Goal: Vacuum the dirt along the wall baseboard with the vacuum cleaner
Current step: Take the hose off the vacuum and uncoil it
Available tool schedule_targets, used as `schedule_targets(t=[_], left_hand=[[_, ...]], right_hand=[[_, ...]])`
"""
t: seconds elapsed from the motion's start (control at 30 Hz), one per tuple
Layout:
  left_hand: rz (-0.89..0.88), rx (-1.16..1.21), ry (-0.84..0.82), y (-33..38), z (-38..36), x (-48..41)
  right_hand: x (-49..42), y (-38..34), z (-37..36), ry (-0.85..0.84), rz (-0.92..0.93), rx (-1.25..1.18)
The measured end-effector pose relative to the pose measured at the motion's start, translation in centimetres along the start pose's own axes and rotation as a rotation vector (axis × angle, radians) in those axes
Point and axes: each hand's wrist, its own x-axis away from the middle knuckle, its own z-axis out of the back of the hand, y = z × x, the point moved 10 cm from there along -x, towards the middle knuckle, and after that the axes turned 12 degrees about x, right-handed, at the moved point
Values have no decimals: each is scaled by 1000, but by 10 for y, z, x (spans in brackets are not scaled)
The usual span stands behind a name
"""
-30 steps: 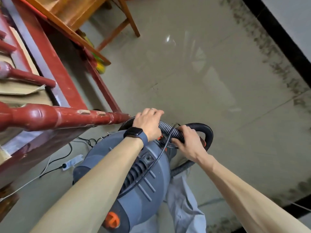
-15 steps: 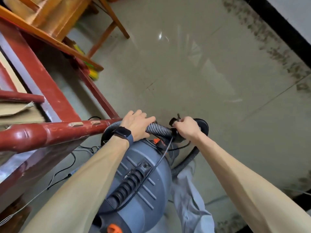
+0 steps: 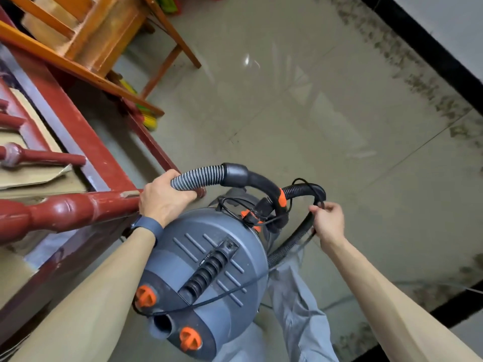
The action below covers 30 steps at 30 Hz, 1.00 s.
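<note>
Left grip curling fingers round ribbed hose, centre frame. Right grip pinching black cord, fingertips closed. Vacuum cleaner sitting lower centre. Dirt lining baseboard, upper right.

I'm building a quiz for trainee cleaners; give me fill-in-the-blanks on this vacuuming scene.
The left hand grips the vacuum cleaner's ribbed ____.
The right hand pinches a thin black ____.
The vacuum cleaner's knobs are ____.
The dirt runs along the ____ baseboard.
Missing words: hose; cord; orange; black.
</note>
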Motion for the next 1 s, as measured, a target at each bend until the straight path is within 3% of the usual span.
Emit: schedule_targets(t=[0.17, 0.27, 0.43, 0.5, 0.57, 0.63, 0.7, 0.77, 0.9, 1.0], left_hand=[[74, 192, 135, -15, 42, 16], [106, 305, 151, -26, 57, 30], [146, 548, 260, -49, 74, 51], [183, 575, 322, -58, 84, 51], [212, 597, 399, -62, 95, 50], [249, 592, 472, -60, 102, 47], [242, 517, 489, -49, 103, 43], [220, 429, 468, -39, 100, 41], [273, 338, 444, -42, 94, 39], [268, 233, 335, -48, 87, 31]], right_hand=[[26, -24, -3, -18, 223, 459], [36, -19, -11, -117, 229, 713], [42, -20, 3, -20, 183, 549], [53, -35, 3, 40, 331, 674], [77, -62, -9, 115, 598, 791], [104, -91, -27, 110, 818, 749], [122, -112, -56, 24, 930, 772], [132, -125, -97, -99, 996, 970], [112, -121, -160, -431, 757, 1181], [109, -119, -185, -488, 779, 1256]])
